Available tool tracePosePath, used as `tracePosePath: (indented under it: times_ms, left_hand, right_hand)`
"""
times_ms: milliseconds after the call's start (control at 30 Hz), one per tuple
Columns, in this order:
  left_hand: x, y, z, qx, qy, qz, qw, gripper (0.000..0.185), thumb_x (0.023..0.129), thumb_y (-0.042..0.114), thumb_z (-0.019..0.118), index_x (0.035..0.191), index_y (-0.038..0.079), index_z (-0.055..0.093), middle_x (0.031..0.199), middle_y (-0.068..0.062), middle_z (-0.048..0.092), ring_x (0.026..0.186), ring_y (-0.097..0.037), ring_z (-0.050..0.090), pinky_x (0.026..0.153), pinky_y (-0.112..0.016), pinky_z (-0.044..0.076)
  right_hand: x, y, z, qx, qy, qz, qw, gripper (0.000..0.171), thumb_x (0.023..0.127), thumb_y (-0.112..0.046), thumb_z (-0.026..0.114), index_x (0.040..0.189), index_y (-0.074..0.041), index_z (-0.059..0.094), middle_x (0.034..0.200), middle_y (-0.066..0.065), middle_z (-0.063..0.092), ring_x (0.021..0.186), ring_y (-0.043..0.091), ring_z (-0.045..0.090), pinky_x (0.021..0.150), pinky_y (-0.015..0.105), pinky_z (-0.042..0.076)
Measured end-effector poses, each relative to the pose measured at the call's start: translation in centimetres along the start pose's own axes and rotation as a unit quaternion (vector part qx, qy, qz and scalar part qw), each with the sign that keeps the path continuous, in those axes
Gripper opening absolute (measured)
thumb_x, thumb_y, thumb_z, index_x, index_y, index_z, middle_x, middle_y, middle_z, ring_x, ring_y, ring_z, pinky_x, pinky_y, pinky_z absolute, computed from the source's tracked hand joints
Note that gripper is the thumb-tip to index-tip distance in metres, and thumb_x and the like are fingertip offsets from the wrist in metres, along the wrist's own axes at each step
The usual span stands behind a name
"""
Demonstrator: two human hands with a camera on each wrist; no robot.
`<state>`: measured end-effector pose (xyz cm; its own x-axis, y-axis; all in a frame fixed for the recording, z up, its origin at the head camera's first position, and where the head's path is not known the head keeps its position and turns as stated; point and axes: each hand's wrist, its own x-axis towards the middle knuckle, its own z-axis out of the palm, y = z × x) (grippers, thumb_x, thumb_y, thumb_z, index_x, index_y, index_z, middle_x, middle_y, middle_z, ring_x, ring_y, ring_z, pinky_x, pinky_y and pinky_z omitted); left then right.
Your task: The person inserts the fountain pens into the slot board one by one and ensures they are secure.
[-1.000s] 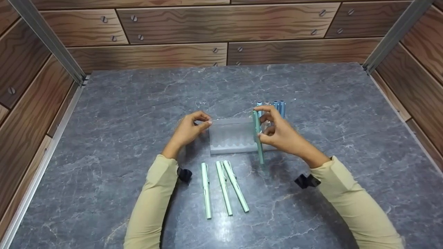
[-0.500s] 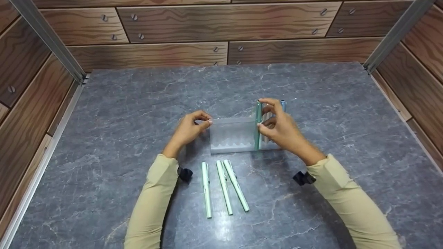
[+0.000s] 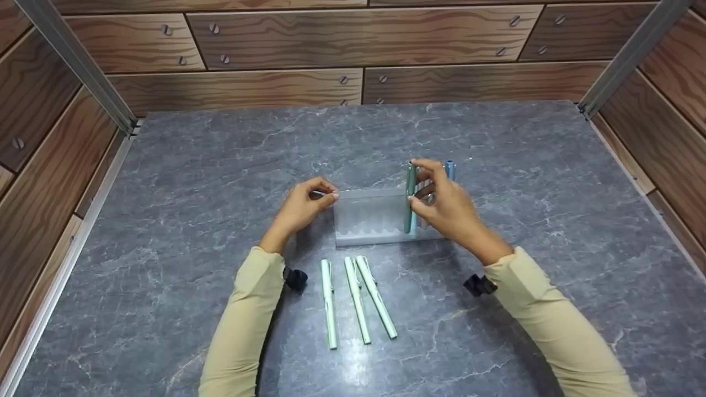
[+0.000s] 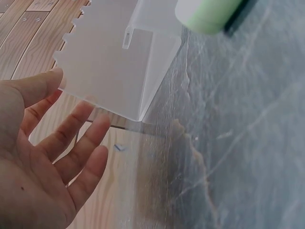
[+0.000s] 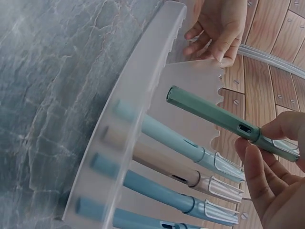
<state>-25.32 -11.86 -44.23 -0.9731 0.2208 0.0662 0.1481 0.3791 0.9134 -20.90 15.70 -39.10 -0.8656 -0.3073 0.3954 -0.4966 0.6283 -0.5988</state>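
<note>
A frosted, translucent pen rack (image 3: 367, 215) stands mid-table. My left hand (image 3: 330, 196) pinches its upper left corner between thumb and forefinger; the other fingers (image 4: 81, 138) lie straight beside the rack wall (image 4: 114, 71). My right hand (image 3: 415, 190) pinches a dark green pen (image 3: 410, 198) and holds it nearly upright against the rack's right part. In the right wrist view that green pen (image 5: 209, 112) hovers just above the slots, beside several blue and beige pens (image 5: 176, 143) seated in the rack (image 5: 143, 95). The right hand's fingers (image 5: 267, 167) grip its clip end.
Three light green pens (image 3: 357, 298) lie side by side on the grey marble table (image 3: 165, 220) in front of the rack, between my forearms. Wood-panelled walls (image 3: 331, 38) and metal posts (image 3: 77, 66) enclose the table.
My right hand has swung the green pen from a tilt in front of the rack to nearly upright against it, moving slightly away from me. The left hand has stayed put.
</note>
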Motion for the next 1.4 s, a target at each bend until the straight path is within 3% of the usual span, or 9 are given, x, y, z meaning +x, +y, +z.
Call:
tracePosePath:
  times_ms: [233, 533, 800, 1133, 1400]
  left_hand:
    - [0.0, -0.1, 0.0, -0.008, 0.001, 0.006, 1.0, 0.015, 0.089, 0.012, 0.067, 0.099, 0.0, 0.067, 0.101, -0.014, 0.07, 0.09, -0.017, 0.067, 0.077, -0.024, 0.052]
    - [0.0, -0.3, 0.1, -0.034, -0.005, 0.0, 0.9994, 0.015, 0.089, 0.011, 0.067, 0.098, -0.001, 0.065, 0.102, -0.014, 0.066, 0.085, -0.014, 0.065, 0.067, -0.024, 0.05]
    - [0.2, -0.4, 0.1, -0.036, -0.007, -0.012, 0.9993, 0.016, 0.09, 0.013, 0.067, 0.098, -0.001, 0.065, 0.105, -0.015, 0.064, 0.089, -0.018, 0.066, 0.066, -0.02, 0.048]
    - [0.2, -0.4, 0.1, -0.036, -0.011, -0.009, 0.9992, 0.015, 0.09, 0.011, 0.066, 0.097, -0.001, 0.064, 0.104, -0.014, 0.065, 0.088, -0.016, 0.066, 0.067, -0.025, 0.051]
    - [0.0, 0.0, -0.1, -0.036, -0.01, 0.001, 0.9993, 0.014, 0.09, 0.009, 0.066, 0.096, -0.003, 0.064, 0.099, -0.012, 0.066, 0.08, -0.008, 0.061, 0.064, -0.019, 0.047]
  right_hand:
    - [0.0, 0.3, 0.3, 0.01, 0.0, -0.002, 1.0, 0.062, 0.084, 0.005, 0.066, 0.136, -0.011, 0.036, 0.106, 0.019, 0.064, 0.082, 0.03, 0.07, 0.062, 0.037, 0.058]
    - [-0.1, 0.4, 0.7, 0.002, 0.002, -0.003, 1.0, 0.062, 0.084, 0.003, 0.068, 0.136, -0.011, 0.037, 0.105, 0.018, 0.063, 0.082, 0.028, 0.069, 0.063, 0.034, 0.057]
    - [-0.1, 0.5, 1.0, -0.007, 0.019, -0.013, 1.0, 0.06, 0.084, 0.0, 0.069, 0.134, -0.014, 0.038, 0.103, 0.017, 0.065, 0.081, 0.028, 0.07, 0.064, 0.036, 0.058]
    - [-0.1, 1.0, 1.6, -0.029, 0.025, -0.022, 0.999, 0.06, 0.085, -0.003, 0.071, 0.133, -0.015, 0.038, 0.103, 0.017, 0.065, 0.081, 0.029, 0.071, 0.064, 0.037, 0.058]
    - [-0.1, 1.4, 2.0, -0.03, 0.026, -0.013, 0.999, 0.06, 0.084, -0.003, 0.071, 0.133, -0.015, 0.04, 0.102, 0.016, 0.067, 0.079, 0.029, 0.07, 0.065, 0.038, 0.057]
